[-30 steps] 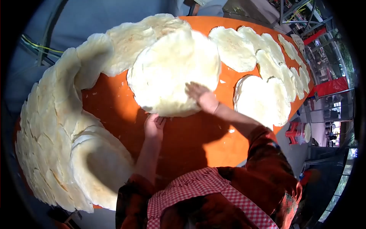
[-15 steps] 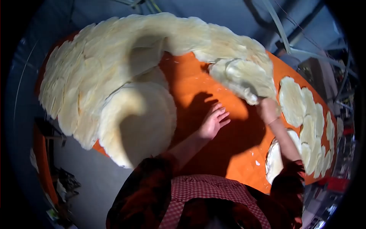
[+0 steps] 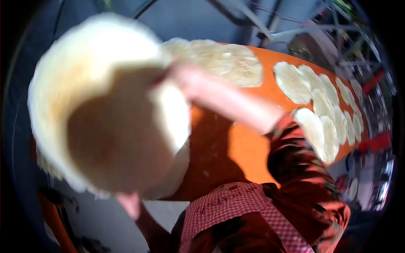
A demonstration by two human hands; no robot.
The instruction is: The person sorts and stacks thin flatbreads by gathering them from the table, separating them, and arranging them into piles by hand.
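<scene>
A large round flatbread [image 3: 122, 122], pale with browned patches, is raised close to the camera and fills the left of the view. My right hand [image 3: 181, 80], smeared by motion, reaches across and grips its upper right edge. At the lower edge, my left hand [image 3: 130, 204] holds the bread from below; the bread covers most of its fingers. Part of another pale round shows just under the raised one. Beyond my right hand, overlapping thin flatbreads [image 3: 240, 65] lie along the far edge of the orange table [image 3: 253, 145].
Several smaller oval flatbreads [image 3: 291, 82] overlap at the table's right end. Metal frame bars [image 3: 312, 30] stand behind it. A red thing [image 3: 375, 142] is at the far right. Grey floor [image 3: 162, 213] shows at the lower left.
My right hand has moved from the right-hand flatbreads to the left, onto the large round. My left hand has gone from over the table to its lower edge. The round has been lifted.
</scene>
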